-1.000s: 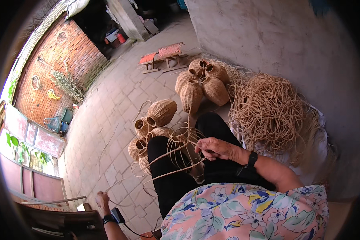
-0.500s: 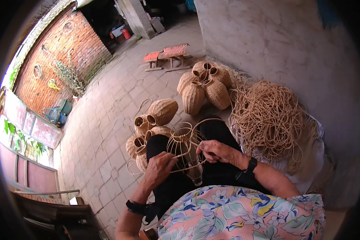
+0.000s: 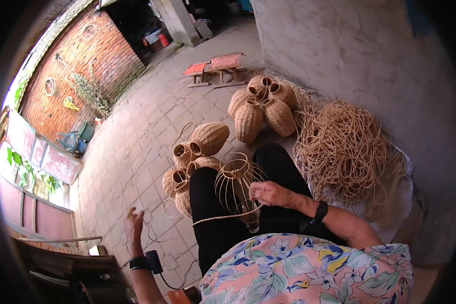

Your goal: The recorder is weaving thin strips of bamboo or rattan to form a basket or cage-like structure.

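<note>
Between my knees stands an unfinished basket frame [image 3: 236, 173] of thin bare canes with a round hoop at its top. My right hand [image 3: 272, 194] is closed on the canes at its right side. A twisted cord [image 3: 223, 218] runs from below that hand leftward across my thigh. My left hand [image 3: 135, 223] is raised out to the left over the floor, away from the frame, with its fingers apart and nothing plainly seen in them. A thin strand [image 3: 159, 239] curves just right of it.
Finished narrow-necked woven baskets [image 3: 209, 139] sit in a cluster beyond my left knee, and more baskets [image 3: 249, 121] stand farther off. At the right lies a large heap of tan cord [image 3: 342, 152] on white sheeting by the wall. Two low stools [image 3: 225, 63] stand farther back.
My left hand has left the basket frame and swung out to the left. The looped strand above the frame is gone from there. My right hand stays at the frame.
</note>
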Tool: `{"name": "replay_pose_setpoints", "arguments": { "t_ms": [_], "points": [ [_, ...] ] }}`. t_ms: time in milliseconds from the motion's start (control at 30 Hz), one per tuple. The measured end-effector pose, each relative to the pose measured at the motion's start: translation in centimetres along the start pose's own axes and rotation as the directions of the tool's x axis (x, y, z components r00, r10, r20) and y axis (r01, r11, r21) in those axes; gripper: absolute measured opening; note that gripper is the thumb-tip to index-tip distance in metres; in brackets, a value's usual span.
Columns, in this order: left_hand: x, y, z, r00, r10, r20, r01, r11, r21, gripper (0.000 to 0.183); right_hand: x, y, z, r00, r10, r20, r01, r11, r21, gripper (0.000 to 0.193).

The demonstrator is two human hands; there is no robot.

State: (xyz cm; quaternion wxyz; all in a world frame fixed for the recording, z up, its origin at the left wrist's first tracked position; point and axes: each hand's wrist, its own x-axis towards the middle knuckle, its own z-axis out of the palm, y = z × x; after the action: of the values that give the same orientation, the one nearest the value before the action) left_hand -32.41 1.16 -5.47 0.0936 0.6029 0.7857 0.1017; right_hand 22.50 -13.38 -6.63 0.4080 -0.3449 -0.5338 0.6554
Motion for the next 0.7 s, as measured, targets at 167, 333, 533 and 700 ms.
{"name": "replay_pose_setpoints", "arguments": {
  "t_ms": [167, 333, 533, 700],
  "points": [
    [-4.9, 16.6, 1.9, 0.775, 0.589, -0.228, -0.620, 0.641, -0.452, 0.021, 0.9, -1.3, 0.7, 0.997, -0.039, 0.066, 0.051, 0.978, -0.201, 0.029],
    [-10.8, 28.5, 0.7, 0.402, 0.902, -0.156, -0.890, 0.345, -0.297, 0.029, 0.3, -1.1, 0.5, 0.999, 0.002, 0.035, 0.007, 0.963, -0.270, 0.029],
    [-11.0, 32.7, 2.0, 0.248, 0.969, 0.006, -0.898, 0.232, -0.375, 0.024, 0.0, -1.7, 0.8, 1.000, 0.010, -0.030, -0.021, 0.910, -0.414, 0.024],
    [-11.3, 32.8, 3.9, 0.373, 0.922, 0.099, -0.676, 0.344, -0.652, 0.022, -0.3, -4.3, 0.8, 0.935, -0.335, -0.116, 0.155, 0.682, -0.715, 0.016]
  ]
}}
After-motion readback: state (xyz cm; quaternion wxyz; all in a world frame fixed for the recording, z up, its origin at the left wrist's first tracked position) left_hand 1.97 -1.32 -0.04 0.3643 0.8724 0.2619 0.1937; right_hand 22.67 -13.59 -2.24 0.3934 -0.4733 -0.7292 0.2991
